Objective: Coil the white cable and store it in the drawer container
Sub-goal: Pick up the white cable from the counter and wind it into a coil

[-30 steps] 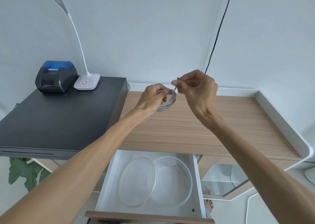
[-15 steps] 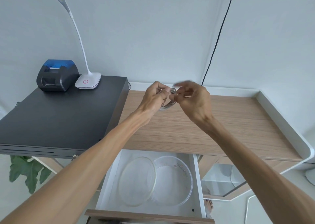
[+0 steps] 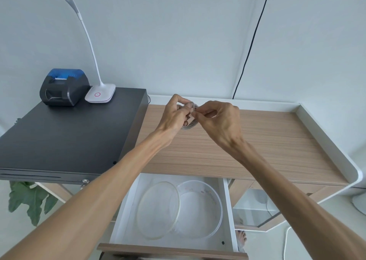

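The white cable (image 3: 190, 125) is a small coil held above the wooden desk top (image 3: 257, 141). My left hand (image 3: 174, 117) grips the coil's left side, and most of the loop is hidden behind its fingers. My right hand (image 3: 217, 121) pinches the cable's loose end at the top of the coil. Below, the white drawer (image 3: 126, 206) stands pulled out. Inside it sits a round clear container (image 3: 215, 202) with its clear lid (image 3: 156, 210) leaning against its left rim.
A black cash box (image 3: 65, 133) at the left carries a receipt printer (image 3: 63, 87) and a white desk lamp (image 3: 100, 93). The desk has a raised white rim (image 3: 328, 139) on the right. A black wire (image 3: 249, 48) runs down the wall. A plant (image 3: 29, 200) stands below left.
My right hand has dropped from above the coil down to its top edge, closing up against my left hand. The coil has stayed at about the same place over the desk.
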